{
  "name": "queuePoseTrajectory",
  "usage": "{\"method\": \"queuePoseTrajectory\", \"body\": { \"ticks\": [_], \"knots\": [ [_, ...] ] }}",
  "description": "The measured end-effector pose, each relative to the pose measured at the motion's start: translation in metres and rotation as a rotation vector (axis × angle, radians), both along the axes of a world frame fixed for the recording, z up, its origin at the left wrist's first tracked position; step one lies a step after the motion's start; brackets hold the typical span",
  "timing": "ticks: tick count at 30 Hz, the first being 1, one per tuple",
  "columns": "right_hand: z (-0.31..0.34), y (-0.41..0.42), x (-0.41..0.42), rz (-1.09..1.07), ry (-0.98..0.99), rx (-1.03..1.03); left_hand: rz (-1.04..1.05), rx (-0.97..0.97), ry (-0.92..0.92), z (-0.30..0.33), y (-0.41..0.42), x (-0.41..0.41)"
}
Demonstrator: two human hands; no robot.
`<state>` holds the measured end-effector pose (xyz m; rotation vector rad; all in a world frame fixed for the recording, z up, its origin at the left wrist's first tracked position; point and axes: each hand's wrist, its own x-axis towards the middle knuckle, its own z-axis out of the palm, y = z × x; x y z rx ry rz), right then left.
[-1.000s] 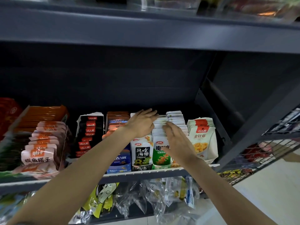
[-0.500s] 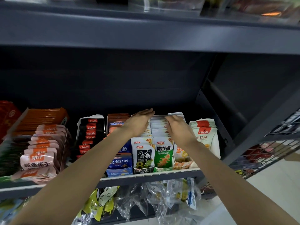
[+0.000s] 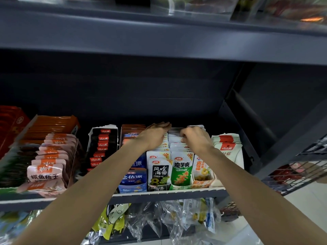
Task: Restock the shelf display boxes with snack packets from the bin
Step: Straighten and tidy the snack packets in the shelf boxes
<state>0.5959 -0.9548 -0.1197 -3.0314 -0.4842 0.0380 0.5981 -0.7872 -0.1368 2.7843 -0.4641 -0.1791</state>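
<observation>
A white display box (image 3: 215, 180) on the shelf holds three rows of snack packets: black seaweed packets (image 3: 160, 171), green packets (image 3: 181, 174) and orange-and-white packets (image 3: 201, 169). My left hand (image 3: 154, 136) lies with straight fingers on the tops of the seaweed row, near its back. Beside it, my right hand (image 3: 195, 139) reaches over the green and orange rows, its fingers curled down round the tops of the rearmost packets. No bin is in view.
Blue packets (image 3: 132, 179), a box of black-and-red packets (image 3: 104, 144) and pink packets (image 3: 47, 168) stand to the left. White-and-red packets (image 3: 228, 147) are on the right. An upper shelf (image 3: 159, 41) hangs close overhead. A wire basket (image 3: 300, 174) juts out at right; clear bags (image 3: 168, 214) hang below.
Both hands have slid from the middle of the rows toward their back. The right hand's fingers, flat before, now curl down over the rear packets.
</observation>
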Motion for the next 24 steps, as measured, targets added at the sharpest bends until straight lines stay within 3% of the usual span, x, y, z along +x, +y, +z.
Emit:
{"method": "queuePoseTrajectory", "body": {
  "ticks": [5,9,14,18,24],
  "knots": [
    [-0.005,-0.006,-0.002,0.002,-0.249,0.085,-0.010,0.003,0.002,0.002,0.000,-0.001],
    [-0.009,-0.003,-0.008,-0.006,-0.102,0.028,-0.003,-0.034,-0.033,-0.001,-0.001,-0.005],
    [-0.011,-0.014,-0.018,0.049,-0.115,0.139,-0.071,-0.020,-0.093,-0.001,-0.001,-0.015],
    [-0.012,-0.018,-0.024,0.124,-0.048,0.050,-0.090,0.075,-0.079,-0.002,-0.001,-0.018],
    [-0.005,-0.013,-0.029,0.193,-0.021,-0.048,-0.077,0.029,-0.051,-0.001,-0.001,-0.021]
  ]
}}
